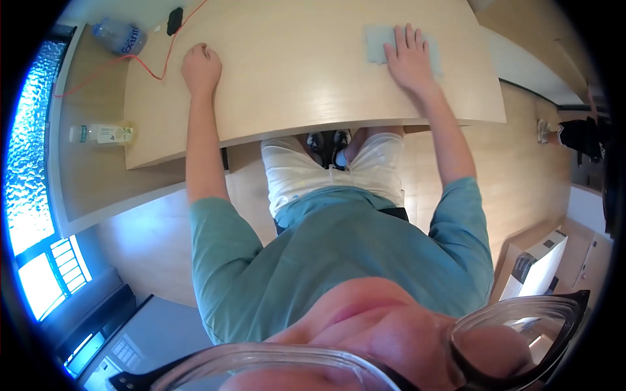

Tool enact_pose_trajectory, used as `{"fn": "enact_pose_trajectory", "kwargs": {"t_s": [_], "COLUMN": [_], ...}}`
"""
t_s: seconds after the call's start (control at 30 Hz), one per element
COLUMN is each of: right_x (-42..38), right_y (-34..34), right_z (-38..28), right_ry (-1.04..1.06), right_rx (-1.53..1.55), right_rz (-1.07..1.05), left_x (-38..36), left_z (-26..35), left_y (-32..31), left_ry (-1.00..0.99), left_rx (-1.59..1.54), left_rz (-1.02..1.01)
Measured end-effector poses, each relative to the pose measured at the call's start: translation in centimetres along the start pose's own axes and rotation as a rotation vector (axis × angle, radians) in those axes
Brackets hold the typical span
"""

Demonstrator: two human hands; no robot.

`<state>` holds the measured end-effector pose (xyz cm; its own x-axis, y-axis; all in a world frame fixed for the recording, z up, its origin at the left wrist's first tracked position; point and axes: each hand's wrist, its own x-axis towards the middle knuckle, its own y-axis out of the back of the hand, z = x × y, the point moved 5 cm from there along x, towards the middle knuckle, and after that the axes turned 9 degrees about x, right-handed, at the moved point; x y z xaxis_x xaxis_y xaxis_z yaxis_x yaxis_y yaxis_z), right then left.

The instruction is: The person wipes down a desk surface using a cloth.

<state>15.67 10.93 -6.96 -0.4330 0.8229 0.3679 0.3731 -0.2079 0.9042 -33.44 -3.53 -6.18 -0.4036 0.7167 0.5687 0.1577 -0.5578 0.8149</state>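
Observation:
My left hand [201, 68] rests on the left part of the pale wooden desk [293, 65], its fingers curled into a fist. Nothing shows sticking out of the fist. On the right side of the desk, my right hand [411, 60] lies flat with its fingers spread over a light blue-green cloth [376, 45]. The cloth is spread on the desktop, and the palm covers part of it. Just left of my left hand runs a thin red cable [158, 77].
A small black object [175, 21] lies by the cable. On the ledge at left are a clear plastic bottle [120, 37] on its side and a bottle with yellowish liquid [104, 134]. A white box [538, 264] stands at lower right. Another person's leg [553, 137] shows far right.

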Motion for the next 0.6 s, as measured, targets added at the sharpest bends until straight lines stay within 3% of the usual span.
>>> {"fn": "enact_pose_trajectory", "kwargs": {"t_s": [0.1,0.2,0.27,0.37,0.47,0.6], "right_x": [2.3,3.1,3.3,3.0,2.7,3.4], "right_y": [0.4,1.5,2.5,2.1,1.9,0.0], "right_z": [1.9,2.7,3.0,1.7,2.6,5.3], "right_ry": [0.106,0.01,-0.155,-0.214,-0.253,-0.31], "right_rx": [0.086,-0.042,0.169,0.073,0.072,-0.049], "right_rz": [-0.07,-0.045,0.146,-0.024,0.104,-0.033], "left_x": [0.0,-0.2,-0.2,-0.4,-0.2,0.0], "left_z": [-0.1,-0.4,-0.7,-0.7,-0.8,-0.4], "left_y": [0.3,0.1,-0.1,-0.3,-0.2,-0.2], "left_ry": [-0.008,-0.008,-0.017,-0.027,-0.025,0.008], "left_rx": [-0.024,-0.039,-0.032,-0.022,-0.018,0.012], "left_rz": [0.016,0.038,0.039,0.041,0.046,0.018]}}
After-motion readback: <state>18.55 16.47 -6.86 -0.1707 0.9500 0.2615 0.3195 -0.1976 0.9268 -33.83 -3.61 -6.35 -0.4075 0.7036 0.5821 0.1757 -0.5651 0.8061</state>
